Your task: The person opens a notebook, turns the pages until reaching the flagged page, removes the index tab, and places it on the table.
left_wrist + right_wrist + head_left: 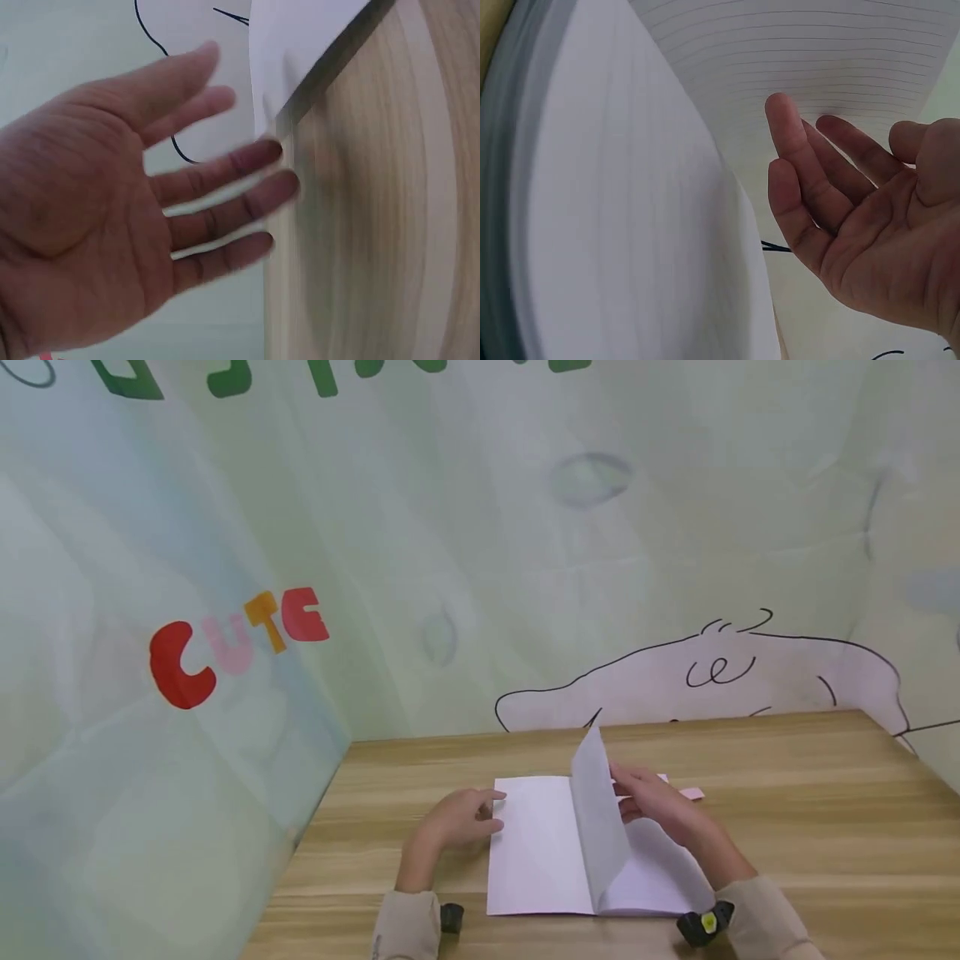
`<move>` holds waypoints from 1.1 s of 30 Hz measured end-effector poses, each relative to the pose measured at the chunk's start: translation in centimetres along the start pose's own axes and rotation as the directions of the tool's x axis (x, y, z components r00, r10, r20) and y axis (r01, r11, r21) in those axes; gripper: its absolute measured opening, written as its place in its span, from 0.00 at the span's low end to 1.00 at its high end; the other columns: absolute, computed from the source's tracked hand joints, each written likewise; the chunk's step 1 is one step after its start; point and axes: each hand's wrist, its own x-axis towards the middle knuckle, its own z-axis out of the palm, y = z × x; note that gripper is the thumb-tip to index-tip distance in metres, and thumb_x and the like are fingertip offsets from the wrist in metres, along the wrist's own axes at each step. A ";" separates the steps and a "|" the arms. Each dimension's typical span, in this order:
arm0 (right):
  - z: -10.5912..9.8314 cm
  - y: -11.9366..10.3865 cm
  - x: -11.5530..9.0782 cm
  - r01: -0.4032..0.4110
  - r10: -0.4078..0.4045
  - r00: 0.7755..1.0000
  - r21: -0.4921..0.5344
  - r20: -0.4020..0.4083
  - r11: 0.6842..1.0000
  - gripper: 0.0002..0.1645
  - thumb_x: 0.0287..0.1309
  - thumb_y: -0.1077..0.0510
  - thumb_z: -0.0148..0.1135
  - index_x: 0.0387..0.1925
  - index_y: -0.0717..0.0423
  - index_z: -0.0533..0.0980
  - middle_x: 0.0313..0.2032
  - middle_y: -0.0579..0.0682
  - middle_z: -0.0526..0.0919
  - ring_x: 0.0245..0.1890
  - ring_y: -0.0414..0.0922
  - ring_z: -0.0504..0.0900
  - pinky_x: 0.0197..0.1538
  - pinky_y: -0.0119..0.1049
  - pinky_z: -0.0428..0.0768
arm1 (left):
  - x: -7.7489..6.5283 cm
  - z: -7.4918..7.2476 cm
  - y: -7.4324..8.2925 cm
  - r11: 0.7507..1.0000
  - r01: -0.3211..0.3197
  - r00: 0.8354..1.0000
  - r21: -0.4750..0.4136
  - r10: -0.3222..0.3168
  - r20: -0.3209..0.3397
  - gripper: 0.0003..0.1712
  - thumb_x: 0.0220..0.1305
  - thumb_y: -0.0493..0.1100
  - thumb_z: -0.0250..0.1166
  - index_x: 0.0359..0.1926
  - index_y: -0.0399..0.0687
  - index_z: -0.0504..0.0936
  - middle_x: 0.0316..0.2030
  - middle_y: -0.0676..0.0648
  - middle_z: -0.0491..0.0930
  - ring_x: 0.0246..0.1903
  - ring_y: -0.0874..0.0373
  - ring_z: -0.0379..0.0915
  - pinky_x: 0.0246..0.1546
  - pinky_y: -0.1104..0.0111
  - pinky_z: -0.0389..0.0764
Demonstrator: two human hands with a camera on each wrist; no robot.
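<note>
Sleeves point(407, 925) up first, pale beige at the bottom of the head view, a small black device point(705, 924) at each wrist. Just past them lies the notebook point(536, 852), spread on the table point(825, 827) straight in front of the person, its fold running away from the body. And look at that single raised page point(597, 810)! It stands up from the fold, leaning a little to the right, its long side running near to far along the same line.

Here's what it all turns on: the page sits directly left of the right hand point(660, 806), which is clearly the nearer one. That hand's fingers are apart, loosely bent and clamped on nothing, tips close to the lined face in the right wrist view; whether they actually touch, I cannot tell. Over on the other side, the left hand point(453, 818) waits by the notebook's outer left edge, the whole flat left page between it and the raised page. Its fingers are spread, holding nothing, a bit blurred, and contact with the paper is unclear.

Beyond the right hand a pink thing point(693, 793) pokes out, too hidden to name. Farther back, past the table's far edge, hangs a pale green backdrop point(450, 485) with an outlined cartoon point(637, 681) and, away to the left, the word CUTE point(270, 625) in bright letters.
</note>
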 end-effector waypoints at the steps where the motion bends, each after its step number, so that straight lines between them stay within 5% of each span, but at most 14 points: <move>1: 0.2 0.1 0.0 0.000 0.000 1.000 -0.010 0.003 1.000 0.31 0.80 0.50 0.39 0.61 0.77 0.67 0.46 0.59 0.83 0.33 0.44 0.84 0.40 0.39 0.79 | -0.1 0.0 -0.2 1.000 -0.001 1.000 0.010 0.001 0.013 0.26 0.67 0.43 0.67 0.64 0.42 0.77 0.38 0.48 0.80 0.34 0.58 0.72 0.36 0.64 0.75; 9: 1.9 1.1 0.2 0.015 -0.009 0.997 -0.076 0.074 0.997 0.32 0.77 0.45 0.46 0.68 0.65 0.69 0.61 0.66 0.76 0.31 0.50 0.86 0.37 0.37 0.76 | -0.3 0.3 -0.9 0.995 -0.058 0.995 -0.085 0.065 0.074 0.25 0.71 0.44 0.62 0.66 0.42 0.74 0.30 0.51 0.76 0.26 0.62 0.69 0.29 0.69 0.71; 19: 3.8 1.2 0.4 0.036 -0.010 0.991 -0.191 0.135 0.981 0.23 0.75 0.51 0.52 0.62 0.58 0.77 0.51 0.60 0.80 0.21 0.45 0.81 0.26 0.31 0.70 | -0.1 -0.6 -0.7 0.993 -0.084 0.994 -0.087 0.077 -0.080 0.21 0.79 0.45 0.51 0.62 0.37 0.78 0.36 0.48 0.79 0.36 0.58 0.72 0.42 0.61 0.76; 27: 1.4 0.7 -0.4 0.104 -0.033 0.970 -0.290 0.240 0.951 0.20 0.74 0.52 0.54 0.59 0.56 0.79 0.52 0.53 0.83 0.23 0.47 0.82 0.26 0.31 0.71 | 0.5 -0.5 -0.2 0.994 -0.054 0.994 -0.092 0.046 -0.096 0.38 0.66 0.45 0.69 0.71 0.34 0.66 0.31 0.52 0.76 0.30 0.61 0.70 0.32 0.68 0.73; 33: -1.2 0.4 -0.9 0.098 -0.036 0.983 -0.351 0.180 0.931 0.20 0.71 0.55 0.58 0.59 0.58 0.79 0.46 0.55 0.85 0.22 0.46 0.78 0.26 0.31 0.70 | 0.4 -0.3 -0.4 0.995 -0.028 0.995 -0.093 0.019 -0.099 0.49 0.61 0.43 0.73 0.77 0.38 0.56 0.29 0.53 0.74 0.29 0.62 0.68 0.31 0.69 0.72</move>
